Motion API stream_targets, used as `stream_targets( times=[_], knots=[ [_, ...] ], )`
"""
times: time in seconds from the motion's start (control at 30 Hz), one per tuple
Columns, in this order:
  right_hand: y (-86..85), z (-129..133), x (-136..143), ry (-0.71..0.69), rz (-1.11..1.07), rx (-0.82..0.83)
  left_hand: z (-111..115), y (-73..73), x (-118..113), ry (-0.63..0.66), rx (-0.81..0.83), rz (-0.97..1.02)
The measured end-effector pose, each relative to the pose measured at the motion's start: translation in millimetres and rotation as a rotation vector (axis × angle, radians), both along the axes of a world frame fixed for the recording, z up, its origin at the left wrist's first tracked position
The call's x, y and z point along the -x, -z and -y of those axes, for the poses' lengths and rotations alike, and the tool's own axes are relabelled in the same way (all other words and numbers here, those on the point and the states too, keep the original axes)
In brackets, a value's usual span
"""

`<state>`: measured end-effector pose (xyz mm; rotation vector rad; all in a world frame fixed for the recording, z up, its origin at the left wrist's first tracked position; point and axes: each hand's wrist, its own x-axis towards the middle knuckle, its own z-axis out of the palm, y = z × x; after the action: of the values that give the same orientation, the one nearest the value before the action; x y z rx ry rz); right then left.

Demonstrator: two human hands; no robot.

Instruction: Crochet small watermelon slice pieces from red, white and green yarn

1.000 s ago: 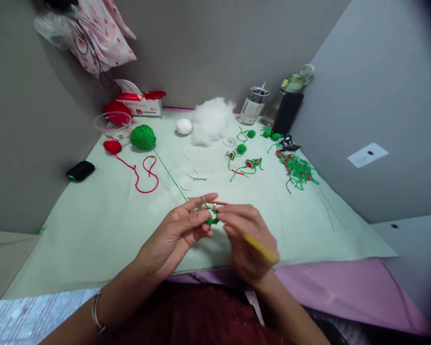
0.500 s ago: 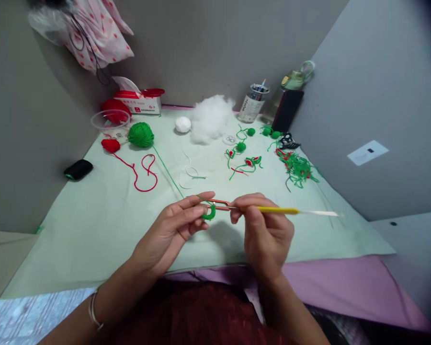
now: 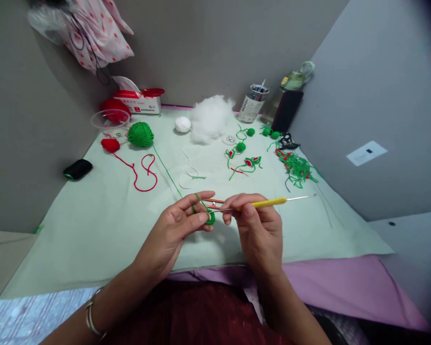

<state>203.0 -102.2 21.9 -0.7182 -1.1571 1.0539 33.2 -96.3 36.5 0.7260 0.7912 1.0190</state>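
Note:
My left hand (image 3: 175,225) pinches a small curved green crochet piece (image 3: 210,218) between thumb and fingers, and green yarn (image 3: 168,173) runs over its index finger from the green ball (image 3: 141,134). My right hand (image 3: 260,230) is closed round a crochet hook with a yellow handle (image 3: 269,203). The hook's left metal end reaches the green piece; its other thin metal end points right. Just behind the fingertips, orange-handled scissors (image 3: 215,201) lie on the table, partly hidden.
Red yarn (image 3: 110,145), a white ball (image 3: 183,125), white stuffing (image 3: 211,119) and small green pieces (image 3: 241,147) lie farther back. Yarn scraps (image 3: 297,167) are at right, near a phone (image 3: 288,111) and pen jar (image 3: 252,103). A black spool (image 3: 78,169) sits left.
My right hand has shifted slightly left with the hook, whose right end now tilts higher. The green piece sits a little lower and has turned in my left fingers.

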Motion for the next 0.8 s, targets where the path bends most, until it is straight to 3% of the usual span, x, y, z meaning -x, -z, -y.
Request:
stream_targets(
  times=[0.2,0.3,0.43,0.5,0.6,0.67,0.73,0.8],
  knots=[
    [-3.6,1,6,0.050,0.233,-0.141,2,1.0,-5,0.013,-0.045,0.001],
    [-1.1,-1,5,0.065,0.158,-0.070,0,0.1,-4,0.004,-0.036,-0.020],
    [-0.4,0,1,-0.018,0.043,0.033,1,-1.6,0,0.016,-0.034,-0.052],
    [-1.3,3,-1,0.036,0.153,-0.036,3,-2.2,0,-0.009,-0.047,-0.068],
    [-0.7,10,-1,0.200,0.561,-0.325,4,-3.3,-2,-0.059,-0.038,-0.031],
    [1.5,13,0,0.267,0.777,-0.488,3,-4.0,-3,-0.028,0.023,0.060],
    [3.5,12,0,0.304,0.774,-0.510,1,-4.7,-2,0.040,0.109,0.145],
    [3.5,8,1,0.297,0.569,-0.390,-1,-5.1,-1,0.070,0.162,0.163]
  ],
)
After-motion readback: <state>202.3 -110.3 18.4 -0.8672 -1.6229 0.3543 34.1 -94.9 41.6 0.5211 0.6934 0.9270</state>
